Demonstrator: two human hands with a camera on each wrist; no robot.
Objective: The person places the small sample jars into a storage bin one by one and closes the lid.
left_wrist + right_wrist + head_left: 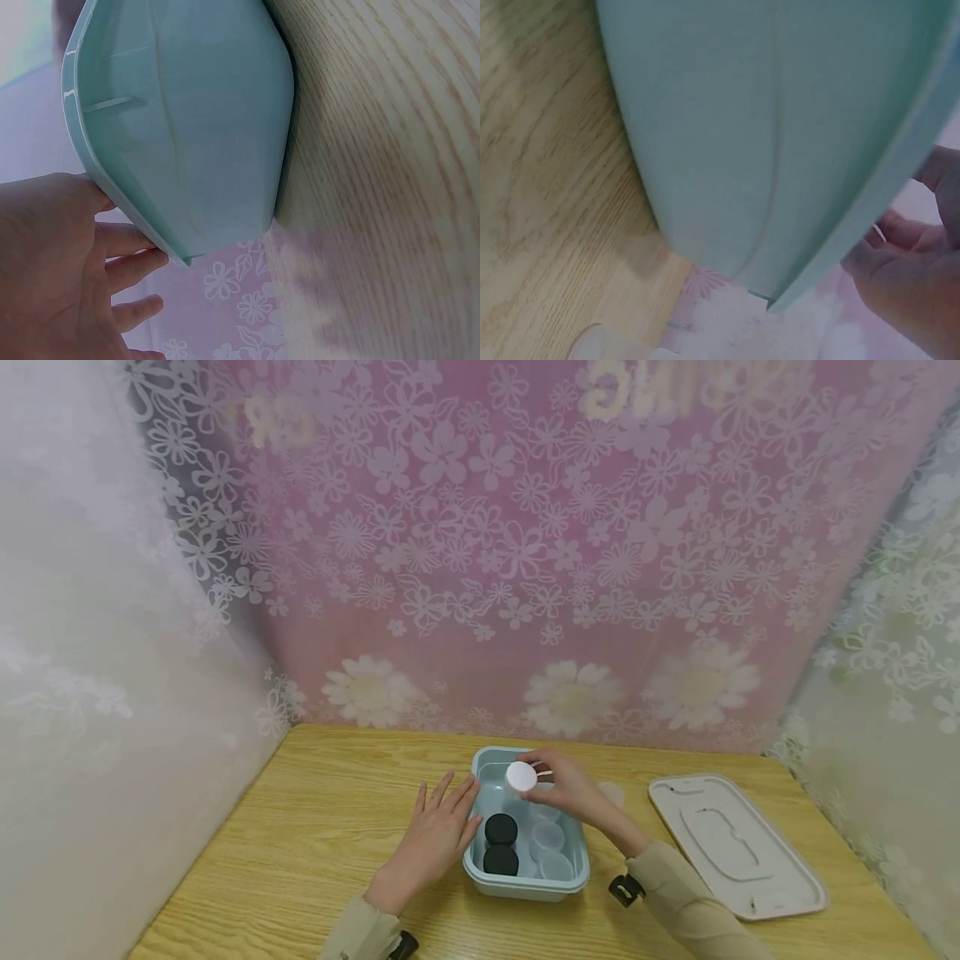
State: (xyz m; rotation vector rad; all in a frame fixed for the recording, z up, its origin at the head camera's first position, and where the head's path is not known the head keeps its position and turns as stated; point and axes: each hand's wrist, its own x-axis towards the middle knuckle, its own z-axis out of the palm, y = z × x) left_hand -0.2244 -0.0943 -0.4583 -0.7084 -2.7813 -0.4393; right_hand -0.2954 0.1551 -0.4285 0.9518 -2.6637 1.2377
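Observation:
A light blue plastic bin (525, 888) stands on the table, its outer wall filling much of both wrist views. My right hand (564, 783) pinches a small round container with a white top (521, 776) over the bin's far part. Straight fingers of my left hand (435, 831) touch the bin's left rim; the left wrist view shows that hand (60, 262) against the rim. Inside the bin, two round black-topped containers (501, 829) sit in the near left part. Several translucent round containers (547, 837) line the right side, some partly behind my right hand.
A pale rectangular lid (780, 860) lies on the table to the right. Beside the bin, a translucent round piece (612, 793) is on the wood, partly covered by my right arm. A flowered pink curtain (480, 610) hangs behind the wooden table (300, 827).

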